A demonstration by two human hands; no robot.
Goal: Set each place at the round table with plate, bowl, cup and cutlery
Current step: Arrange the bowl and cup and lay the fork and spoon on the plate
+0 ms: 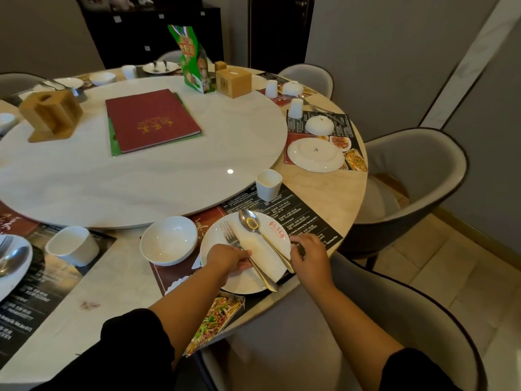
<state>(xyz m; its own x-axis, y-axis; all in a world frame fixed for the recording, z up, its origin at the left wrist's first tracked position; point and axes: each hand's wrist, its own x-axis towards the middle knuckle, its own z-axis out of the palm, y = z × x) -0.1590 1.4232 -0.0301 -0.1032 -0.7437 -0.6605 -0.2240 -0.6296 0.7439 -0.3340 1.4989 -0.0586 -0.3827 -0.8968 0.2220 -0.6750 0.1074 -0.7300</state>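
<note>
Pinching the fork (229,231) by its handle, your left hand (228,259) rests over the plate (248,283). Your right hand (310,255) curls at the plate's right rim beside the spoon (249,221); I cannot tell what it grips. The bowl (169,239) sits just left, the cup (268,184) beyond.

**Both hands low at the table's near right edge**

Two bare forearms reach forward out of dark sleeves (132,334) and cross the near right edge of the table (352,198). They angle toward each other, so the hands lie close together but apart. The left hand (228,259), knuckles up, pinches the handle of the fork (229,231) between thumb and curled fingers. The right hand (308,252) has its back upward and its fingers curled down by the handle end of the spoon (249,220). Whether it grips that handle cannot be told.
</note>
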